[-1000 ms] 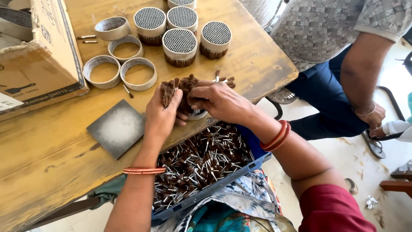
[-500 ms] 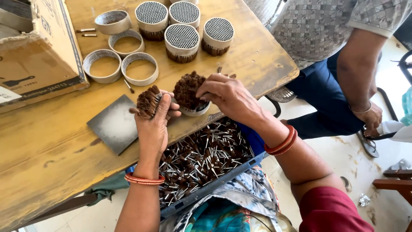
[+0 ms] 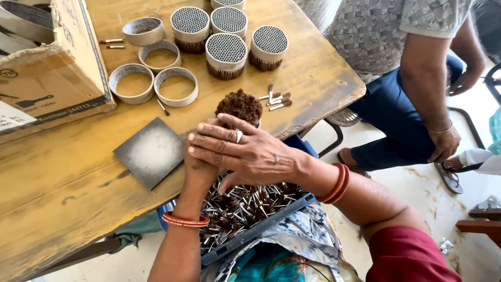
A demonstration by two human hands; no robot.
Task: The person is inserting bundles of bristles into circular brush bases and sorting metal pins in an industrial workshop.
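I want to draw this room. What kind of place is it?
Probably a small hand-packing workshop. Both hands gather a brown bundle of small sticks over a worn yellow wooden table. Round cardboard rings packed full of sticks stand there, and a blue plastic crate of loose sticks rests on the lap.

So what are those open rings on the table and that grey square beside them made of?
The empty rings look like cardboard or stiff paper: matt tan walls, pale inside, thin as tube slices. The grey square plate seems to be metal, perhaps steel: flat, thin, dull grey with a worn, lighter middle. It could also be slate; the picture leaves that open.
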